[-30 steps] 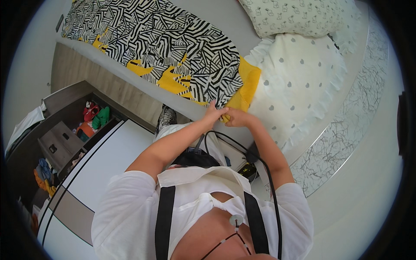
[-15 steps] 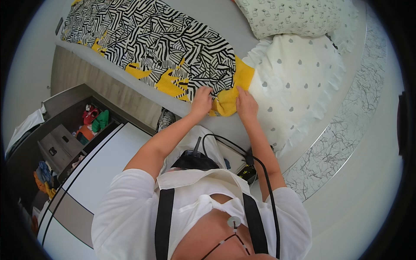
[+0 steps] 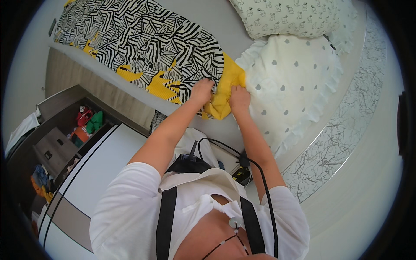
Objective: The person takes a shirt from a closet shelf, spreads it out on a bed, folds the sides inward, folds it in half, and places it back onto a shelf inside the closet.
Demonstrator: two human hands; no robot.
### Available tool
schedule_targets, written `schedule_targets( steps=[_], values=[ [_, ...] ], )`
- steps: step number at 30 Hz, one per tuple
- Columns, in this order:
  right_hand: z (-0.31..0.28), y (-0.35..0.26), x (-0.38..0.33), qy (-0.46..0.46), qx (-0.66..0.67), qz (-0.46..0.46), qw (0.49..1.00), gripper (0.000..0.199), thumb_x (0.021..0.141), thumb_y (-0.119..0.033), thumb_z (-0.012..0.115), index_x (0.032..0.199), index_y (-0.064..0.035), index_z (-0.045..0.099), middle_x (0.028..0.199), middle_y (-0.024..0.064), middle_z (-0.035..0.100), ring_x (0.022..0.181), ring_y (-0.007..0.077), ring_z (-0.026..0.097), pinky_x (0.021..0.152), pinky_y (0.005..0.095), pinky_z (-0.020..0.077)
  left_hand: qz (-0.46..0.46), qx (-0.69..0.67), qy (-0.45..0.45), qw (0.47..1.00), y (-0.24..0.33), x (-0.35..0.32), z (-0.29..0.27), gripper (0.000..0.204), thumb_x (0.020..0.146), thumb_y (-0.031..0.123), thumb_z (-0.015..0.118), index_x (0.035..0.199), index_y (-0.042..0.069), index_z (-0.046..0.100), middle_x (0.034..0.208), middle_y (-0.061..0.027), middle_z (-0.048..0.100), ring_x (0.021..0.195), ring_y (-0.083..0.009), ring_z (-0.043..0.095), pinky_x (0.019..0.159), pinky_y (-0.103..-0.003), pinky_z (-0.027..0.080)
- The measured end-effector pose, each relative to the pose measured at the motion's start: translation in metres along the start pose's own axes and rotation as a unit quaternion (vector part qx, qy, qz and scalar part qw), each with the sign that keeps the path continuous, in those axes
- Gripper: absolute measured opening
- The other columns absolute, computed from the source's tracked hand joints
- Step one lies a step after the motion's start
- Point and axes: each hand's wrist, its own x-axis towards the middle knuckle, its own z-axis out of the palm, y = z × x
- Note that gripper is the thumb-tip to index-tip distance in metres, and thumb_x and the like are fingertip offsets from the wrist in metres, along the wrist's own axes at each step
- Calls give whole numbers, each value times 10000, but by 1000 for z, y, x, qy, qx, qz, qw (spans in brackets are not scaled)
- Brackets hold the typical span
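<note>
One blanket end (image 3: 230, 70) (yellow and rumpled) is pinched by the left hand (image 3: 201, 92) and right hand (image 3: 239, 99), apparently spaced so both sides are steadied.

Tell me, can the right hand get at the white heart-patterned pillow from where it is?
Probably yes: the right hand is close beside the white heart-patterned pillow, with nothing visible between them, though it is at the yellow edge of the patterned blanket.

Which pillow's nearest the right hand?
The lower, ruffled white pillow with grey hearts, just beside the right hand; the animal-print pillow lies farther off, at the picture's top.
</note>
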Motion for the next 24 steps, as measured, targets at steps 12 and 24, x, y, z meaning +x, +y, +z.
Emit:
schedule_targets(
  steps=[12,24],
  values=[
    [-73,0,-31,88,754,146,634,144,807,-67,436,854,-25,565,901,76,560,818,161,543,693,259,447,-159,-359,155,907,12,-49,-94,301,832,240,462,690,-24,486,646,-83,481,587,-186,407,550,-284,343],
    [-123,-28,-48,14,924,106,367,185,848,-119,427,1012,-57,482,904,43,537,798,111,517,694,245,440,89,-39,163,982,53,-68,-146,249,835,193,436,724,-25,480,598,-144,465,538,-282,478,491,-375,374]
  ],
)
